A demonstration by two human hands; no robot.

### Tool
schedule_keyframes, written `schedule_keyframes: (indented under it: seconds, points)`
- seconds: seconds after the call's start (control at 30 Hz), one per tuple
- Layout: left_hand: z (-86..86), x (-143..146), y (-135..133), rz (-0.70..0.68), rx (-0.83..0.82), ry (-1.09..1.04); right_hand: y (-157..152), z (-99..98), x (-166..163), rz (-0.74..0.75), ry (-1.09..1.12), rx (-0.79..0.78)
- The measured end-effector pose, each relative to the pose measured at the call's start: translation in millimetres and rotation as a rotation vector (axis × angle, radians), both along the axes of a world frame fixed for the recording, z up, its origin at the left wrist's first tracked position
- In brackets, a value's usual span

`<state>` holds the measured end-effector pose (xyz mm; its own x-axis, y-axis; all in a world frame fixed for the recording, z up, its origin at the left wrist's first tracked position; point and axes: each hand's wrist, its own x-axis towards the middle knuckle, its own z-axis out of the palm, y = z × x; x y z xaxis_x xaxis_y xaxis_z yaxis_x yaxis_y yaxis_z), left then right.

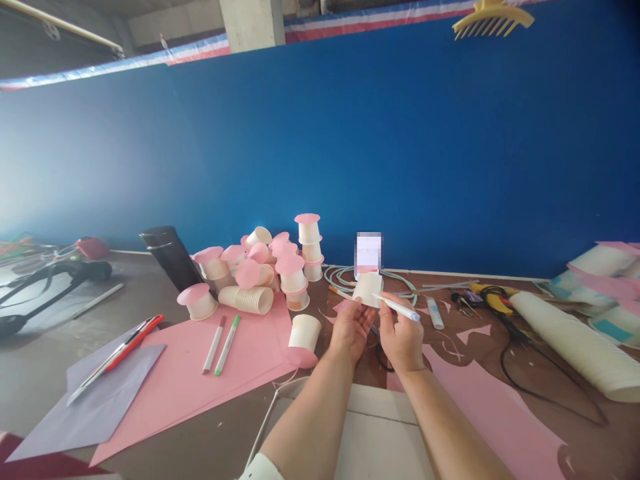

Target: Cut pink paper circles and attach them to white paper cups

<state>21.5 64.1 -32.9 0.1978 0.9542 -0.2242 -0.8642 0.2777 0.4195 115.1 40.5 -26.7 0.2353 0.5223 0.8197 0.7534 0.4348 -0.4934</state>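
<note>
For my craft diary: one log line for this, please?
left hand: holds cup | right hand: holds pen | nearby: cup pile, pink paper

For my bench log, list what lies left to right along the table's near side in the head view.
Cutter → markers → lone cup → left hand with held cup → right hand with pen → paper roll.

The small white paper cup (369, 289) is held up in my left grip (351, 328), tilted on its side. The slim white pen (399, 307), pale blue at one end, lies slanted in my right grip (401, 339), with its tip at the cup's wall.
</note>
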Motion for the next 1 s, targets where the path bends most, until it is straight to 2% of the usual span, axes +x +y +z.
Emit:
schedule_keyframes:
  seconds: [1.0]
  points:
    - [-2.5, 0.5, 3.8, 0.013, -0.026, -0.009, -0.1, -2.2, 0.0, 0.003, -0.035, -0.033]
